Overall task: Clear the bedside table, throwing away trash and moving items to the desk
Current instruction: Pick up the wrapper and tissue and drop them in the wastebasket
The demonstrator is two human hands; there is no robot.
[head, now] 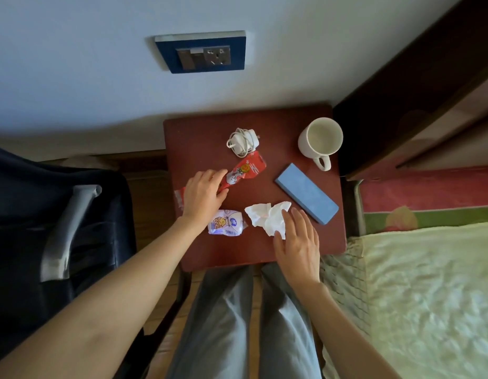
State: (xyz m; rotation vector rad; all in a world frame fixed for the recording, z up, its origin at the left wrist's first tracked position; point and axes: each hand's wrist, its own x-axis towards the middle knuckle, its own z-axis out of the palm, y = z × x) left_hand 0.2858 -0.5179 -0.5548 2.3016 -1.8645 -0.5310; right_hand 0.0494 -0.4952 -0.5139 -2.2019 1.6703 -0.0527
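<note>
Both bare forearms reach forward from the bottom of the view, over the person's grey trousers point(232, 324), to the small red-brown bench point(199, 135). The right hand point(299, 247) lies palm down at the near edge, its grip released and fingers spread, with the fingertips point(285, 214) resting on the near side of the crumpled white tissue point(267, 217). Just left of the tissue lies a small white snack packet point(226, 222) with blue and orange print, partly under the left wrist. The left hand point(203, 194) sits farther in, palm down and fingers curled loosely over the lower half of the long red wrapper point(245, 169), touching it; whether the grip has closed on it I cannot tell. To the right, a blue rectangular box point(305, 192) lies diagonally, near the tissue but apart from it. Beyond the wrapper's far end sits a white charger point(244, 142) with its cable wound around it, and at the far right corner stands an upright white mug point(320, 139), handle toward the viewer. A bed point(428, 296) lies on the right, and a wall socket point(203, 51) sits above.
</note>
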